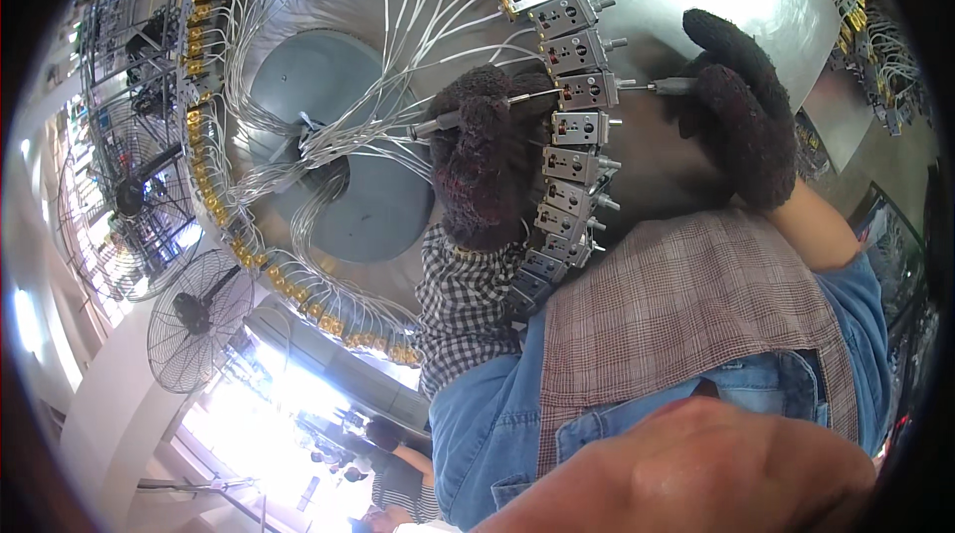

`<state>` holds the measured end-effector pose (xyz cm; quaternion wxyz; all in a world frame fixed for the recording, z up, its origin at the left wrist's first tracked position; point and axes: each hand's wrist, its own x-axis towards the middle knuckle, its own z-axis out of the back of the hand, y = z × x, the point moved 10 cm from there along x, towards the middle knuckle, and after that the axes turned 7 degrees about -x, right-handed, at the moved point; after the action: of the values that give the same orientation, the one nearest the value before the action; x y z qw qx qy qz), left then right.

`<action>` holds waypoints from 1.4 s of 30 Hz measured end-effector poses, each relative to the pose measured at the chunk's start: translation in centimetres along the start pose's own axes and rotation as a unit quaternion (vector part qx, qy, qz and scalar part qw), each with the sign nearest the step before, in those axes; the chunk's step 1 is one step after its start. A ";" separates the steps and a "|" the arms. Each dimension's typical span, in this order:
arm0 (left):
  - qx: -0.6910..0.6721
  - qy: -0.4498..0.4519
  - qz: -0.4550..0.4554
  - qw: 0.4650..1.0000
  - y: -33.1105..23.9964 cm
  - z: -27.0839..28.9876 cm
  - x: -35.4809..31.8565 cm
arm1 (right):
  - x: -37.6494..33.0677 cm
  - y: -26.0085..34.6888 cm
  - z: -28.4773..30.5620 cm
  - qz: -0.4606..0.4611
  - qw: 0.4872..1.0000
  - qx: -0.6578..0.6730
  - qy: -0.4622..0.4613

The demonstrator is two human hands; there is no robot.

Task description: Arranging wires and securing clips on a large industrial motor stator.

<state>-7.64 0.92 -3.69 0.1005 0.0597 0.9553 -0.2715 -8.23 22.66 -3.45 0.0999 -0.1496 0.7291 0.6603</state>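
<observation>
Noticed at far left a black caged fan [192,312], apart from the wired parts, presumably to move air without crowding the work. Next came upon a curved row of brass-coloured fittings [195,118], likely spaced along an arc to keep every lead separate. Saw the white wires [338,142] gathered into a bundle above a grey disc [378,215], probably to share one centre and leave the rim uncluttered. Found the left hand [477,160], in a dark knitted glove, curled tightly round a slim tool [445,122], with a thin shaft poking out toward the right; read that grip as a way to guide the point finely. Traced the shaft to the inner end of one metal box [587,90], between the two hands; could not tell for sure about contact. Placed that box within a curved line of similar units [572,165], set side by side with stubs facing outward, apparently for easy access. Met at its outer end the thin tip of a grey-handled tool [674,87], grasped in the gloved right hand [751,115] between thumb and fingers, seemingly to keep tip and stub in line. Glimpsed at far right more wired brass-coloured parts [865,26], perhaps kept aside for space.
</observation>
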 end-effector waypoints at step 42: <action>0.037 -0.073 0.015 0.997 0.1 1.3 -0.1 | 0.0 1.0 -1.1 0.071 0.993 -0.086 0.030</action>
<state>-7.28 0.30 -4.79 0.1714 0.0580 0.9336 -0.3092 -8.52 21.67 -2.39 0.0182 -0.1252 0.6812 0.7211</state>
